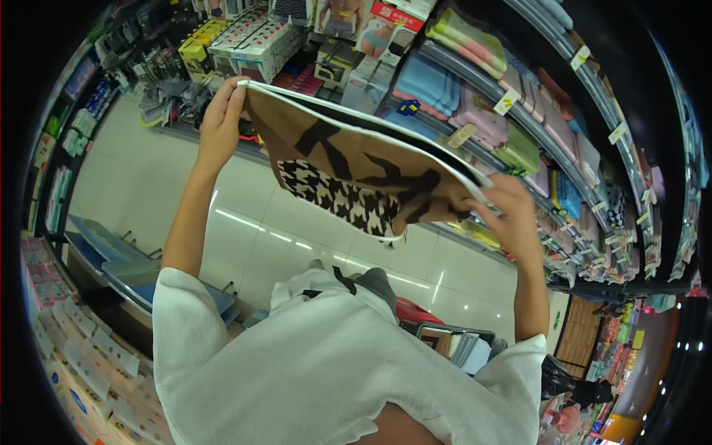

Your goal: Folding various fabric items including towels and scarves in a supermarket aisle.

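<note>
A brown patterned cloth point(345, 150) with white edging hangs stretched between my hands above the floor. Large black shapes and a black-and-cream houndstooth area cover its face. Along its top, two white edges part around a dark gap. My left hand point(221, 119) pinches the upper left corner between thumb and fingers. At the right end, my right hand point(507, 208) grips the edge; it looks slightly blurred, and some fingers are hidden.
Shelves of folded towels point(428, 83) run along the right. Boxed goods point(256, 47) stand ahead on a low display. Blue-grey panels point(128, 278) jut out at left. Close by my body on the right is a dark-rimmed container point(456, 345) holding folded items, next to something red point(414, 311).
</note>
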`<state>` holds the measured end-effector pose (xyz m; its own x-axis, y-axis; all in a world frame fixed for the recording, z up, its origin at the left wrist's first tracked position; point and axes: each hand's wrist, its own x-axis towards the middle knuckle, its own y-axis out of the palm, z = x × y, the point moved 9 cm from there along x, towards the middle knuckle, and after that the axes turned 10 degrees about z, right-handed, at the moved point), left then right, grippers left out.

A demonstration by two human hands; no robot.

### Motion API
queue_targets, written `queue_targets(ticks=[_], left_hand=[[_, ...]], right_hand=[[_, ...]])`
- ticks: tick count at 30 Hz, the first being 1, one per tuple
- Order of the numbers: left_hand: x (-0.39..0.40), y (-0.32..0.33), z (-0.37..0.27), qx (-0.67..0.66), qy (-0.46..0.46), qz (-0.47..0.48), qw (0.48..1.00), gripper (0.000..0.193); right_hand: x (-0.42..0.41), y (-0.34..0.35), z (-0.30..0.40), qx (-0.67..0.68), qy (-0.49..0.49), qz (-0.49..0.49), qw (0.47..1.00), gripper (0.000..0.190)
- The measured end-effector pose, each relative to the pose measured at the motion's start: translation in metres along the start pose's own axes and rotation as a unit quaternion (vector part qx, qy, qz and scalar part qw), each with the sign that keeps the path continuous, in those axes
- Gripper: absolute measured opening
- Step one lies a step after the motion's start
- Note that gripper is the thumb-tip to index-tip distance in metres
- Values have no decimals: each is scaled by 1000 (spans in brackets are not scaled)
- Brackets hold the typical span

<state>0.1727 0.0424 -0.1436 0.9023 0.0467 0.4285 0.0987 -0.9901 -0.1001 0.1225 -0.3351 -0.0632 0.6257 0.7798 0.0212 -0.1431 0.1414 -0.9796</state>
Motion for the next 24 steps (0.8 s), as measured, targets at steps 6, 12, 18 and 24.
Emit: queue_targets(ticks=[6,12,18,24], left_hand=[[12,60,-2,151,59,23,986,25],[29,58,17,-32,10,-61,998,27],[46,83,4,-49,-24,-4,999,28],[52,82,28,-113,-64,-128,983,28]], right_hand=[[-6,-12,-11,47,50,64,996,19],[-21,-10,-29,67,55,18,996,17],[-41,-7,-73,252,135,-198,938,18],[-59,-17,-98,331,160,-335,868,33]])
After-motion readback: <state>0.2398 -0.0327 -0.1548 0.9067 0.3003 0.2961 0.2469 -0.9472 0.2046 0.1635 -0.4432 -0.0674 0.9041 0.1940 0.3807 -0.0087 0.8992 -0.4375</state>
